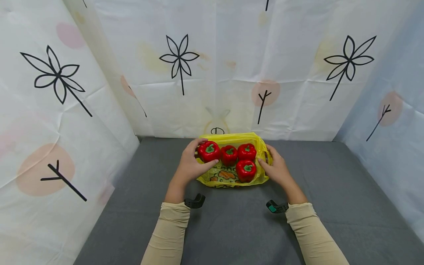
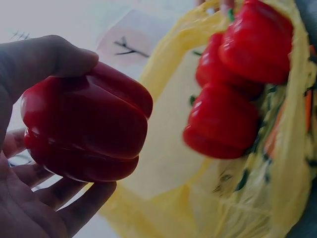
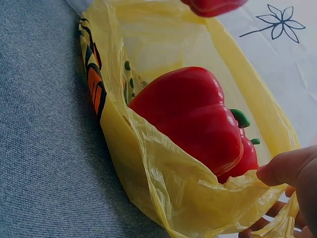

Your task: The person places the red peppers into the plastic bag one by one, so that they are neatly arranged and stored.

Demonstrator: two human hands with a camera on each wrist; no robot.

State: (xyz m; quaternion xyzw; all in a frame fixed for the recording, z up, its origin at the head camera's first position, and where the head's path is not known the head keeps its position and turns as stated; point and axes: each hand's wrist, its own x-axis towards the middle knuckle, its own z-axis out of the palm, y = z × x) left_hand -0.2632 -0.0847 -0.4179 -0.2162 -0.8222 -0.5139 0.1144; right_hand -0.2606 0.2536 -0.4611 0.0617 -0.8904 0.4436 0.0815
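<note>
My left hand (image 1: 193, 164) grips a red bell pepper (image 2: 89, 126) with a green stem, thumb on one side and fingers on the other. It is held over the left end of a yellow plastic bag (image 1: 212, 180), whose mouth is spread wide. Inside the bag lie three more red bell peppers: one in the middle (image 1: 229, 155), one at the back right (image 1: 246, 151) and one in front (image 1: 246, 170). At the bag's right end my right hand (image 1: 275, 165) pinches the rim (image 3: 233, 198) between thumb and fingers.
A grey cloth-covered table (image 1: 228, 228) lies under the bag. White patterned cloth (image 1: 225, 99) hangs behind it and at both sides. Each wrist wears a dark band, the left one (image 1: 195, 201) and the right one (image 1: 276, 207).
</note>
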